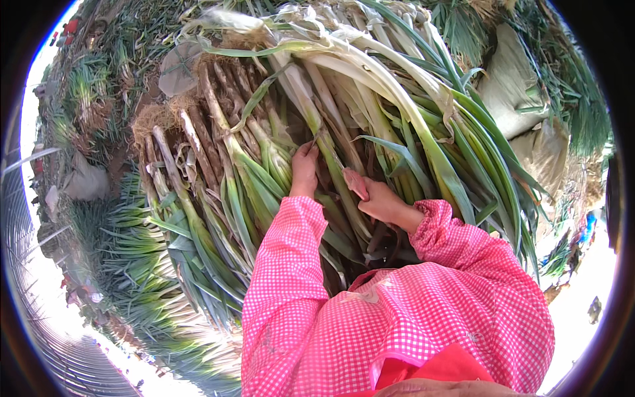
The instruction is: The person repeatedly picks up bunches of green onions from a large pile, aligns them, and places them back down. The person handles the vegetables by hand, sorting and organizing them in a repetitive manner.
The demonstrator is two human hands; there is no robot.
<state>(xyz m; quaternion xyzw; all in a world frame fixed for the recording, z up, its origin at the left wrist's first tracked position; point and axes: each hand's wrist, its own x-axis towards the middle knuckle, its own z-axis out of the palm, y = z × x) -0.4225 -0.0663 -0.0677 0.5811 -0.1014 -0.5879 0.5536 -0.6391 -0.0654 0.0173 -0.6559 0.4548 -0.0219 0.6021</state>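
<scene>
My left hand [305, 171] is closed on a long leek stalk [305, 99] in the middle of the pile, thumb and fingertips against its side. To its right, my right hand [385, 202] is closed too. A short, flat pink piece [356, 183] sticks out at its fingertips beside the same stalk; what it is I cannot make out. Around both hands lie leeks with pale shafts and green leaves. On the left, several unpeeled leeks [211, 99] show brown, dirty skins and hairy roots [153, 122]. Peeled-looking pale leeks [383, 63] bend over to the right.
A long row of bundled leeks with green tops and white shafts [159, 291] runs along the lower left. More greens [92, 79] lie at the far left. Pale sacking [512, 86] is at the upper right. A ribbed curved surface [53, 337] borders the left rim.
</scene>
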